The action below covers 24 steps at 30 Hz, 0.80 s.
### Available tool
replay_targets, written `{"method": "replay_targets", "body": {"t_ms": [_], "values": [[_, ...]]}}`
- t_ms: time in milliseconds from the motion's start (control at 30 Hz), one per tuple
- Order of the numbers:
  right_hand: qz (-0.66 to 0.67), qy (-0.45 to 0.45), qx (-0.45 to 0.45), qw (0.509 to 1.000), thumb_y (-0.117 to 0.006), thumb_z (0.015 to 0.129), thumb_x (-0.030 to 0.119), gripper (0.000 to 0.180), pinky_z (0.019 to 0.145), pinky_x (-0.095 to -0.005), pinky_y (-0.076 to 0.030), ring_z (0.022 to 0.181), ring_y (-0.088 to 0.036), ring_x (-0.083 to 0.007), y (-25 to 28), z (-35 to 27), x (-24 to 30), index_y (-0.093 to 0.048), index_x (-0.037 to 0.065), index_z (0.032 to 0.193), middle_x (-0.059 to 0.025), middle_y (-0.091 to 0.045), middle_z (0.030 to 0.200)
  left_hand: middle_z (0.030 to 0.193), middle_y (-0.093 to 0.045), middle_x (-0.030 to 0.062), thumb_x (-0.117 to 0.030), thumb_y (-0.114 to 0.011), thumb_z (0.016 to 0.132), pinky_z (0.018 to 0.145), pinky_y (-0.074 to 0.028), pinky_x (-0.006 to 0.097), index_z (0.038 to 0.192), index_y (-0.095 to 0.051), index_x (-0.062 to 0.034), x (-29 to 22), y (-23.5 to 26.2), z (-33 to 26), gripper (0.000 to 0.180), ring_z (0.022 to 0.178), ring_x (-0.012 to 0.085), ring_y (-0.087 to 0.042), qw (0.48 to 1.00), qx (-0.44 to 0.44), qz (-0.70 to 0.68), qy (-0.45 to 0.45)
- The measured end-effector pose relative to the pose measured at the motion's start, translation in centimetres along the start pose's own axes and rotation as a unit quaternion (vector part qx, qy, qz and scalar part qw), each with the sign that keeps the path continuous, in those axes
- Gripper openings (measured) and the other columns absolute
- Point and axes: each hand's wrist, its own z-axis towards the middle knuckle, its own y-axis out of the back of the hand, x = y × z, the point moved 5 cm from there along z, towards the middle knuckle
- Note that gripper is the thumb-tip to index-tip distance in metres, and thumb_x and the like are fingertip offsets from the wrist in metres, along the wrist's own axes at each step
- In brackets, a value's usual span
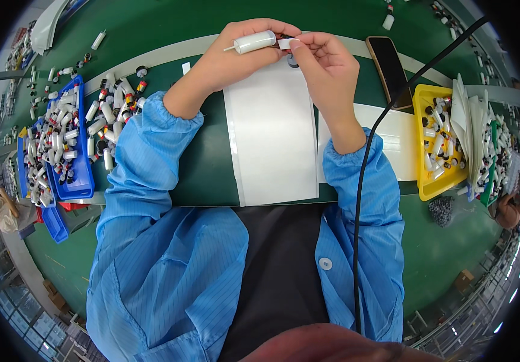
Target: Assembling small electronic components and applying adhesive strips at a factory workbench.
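Observation:
My left hand (227, 59) is closed around a white plastic cylinder (255, 41) with a thin tip pointing left. Its other end, dark with some red, lies between my two hands and is partly hidden by fingers. A small white strip (285, 43) is pinched between thumb and forefinger of my right hand (332, 69), against that dark end. Just below the fingers shows a round grey-black piece (292, 61); whether it belongs to the held cylinder I cannot tell. Under both hands a long white sheet (272, 136) lies on the green table (202, 160).
Loose white cylinders (110, 111) are heaped left, beside a blue tray (81, 175) of similar parts. At right are a phone (388, 69), a second white sheet (386, 145) and a yellow tray (424, 148) of parts. A black cable (365, 160) crosses over my right sleeve.

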Motion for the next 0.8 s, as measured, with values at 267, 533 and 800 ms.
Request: {"method": "replay_targets", "body": {"t_ms": [267, 533, 800], "values": [[0.025, -0.01, -0.002, 1.0, -0.069, 0.093, 0.004, 0.011, 0.073, -0.02, -0.053, 0.081, -0.066, -0.0087, -0.1, 0.0, 0.1, -0.067, -0.002, 0.102, -0.0063, -0.071, 0.091, 0.108, -0.072, 0.0066, -0.018, -0.069, 0.095, 0.086, -0.053, 0.025, 0.124, -0.068, -0.005, 0.3, 0.1, 0.0, 0.032, 0.097, 0.0129, -0.067, 0.999, -0.01, 0.036, 0.0], [0.135, -0.049, 0.051, 0.988, -0.069, 0.094, 0.01, 0.021, 0.083, -0.0244, -0.051, 0.093, -0.064, -0.0117, 0.3, 0.6, -1.5, -0.063, 0.003, 0.112, -0.0055, -0.068, 0.101, 0.112, -0.072, 0.0093, -0.019, -0.069, 0.095, 0.09, -0.054, 0.027, 0.131, -0.065, -0.0045, -0.5, 0.0, -0.1, 0.039, 0.102, 0.0163, -0.069, 1.0, -0.008, 0.017, 0.012], [0.381, -0.198, 0.167, 0.888, -0.063, 0.096, 0.014, 0.037, 0.094, -0.0316, -0.043, 0.107, -0.056, -0.0141, -0.9, 0.0, 0.3, -0.052, 0.007, 0.13, -0.0053, -0.059, 0.114, 0.12, -0.07, 0.0147, -0.013, -0.066, 0.097, 0.094, -0.055, 0.031, 0.135, -0.059, -0.0002, -3.8, -1.1, -0.8, 0.041, 0.112, 0.0221, -0.068, 0.997, 0.058, -0.002, -0.046]]}}
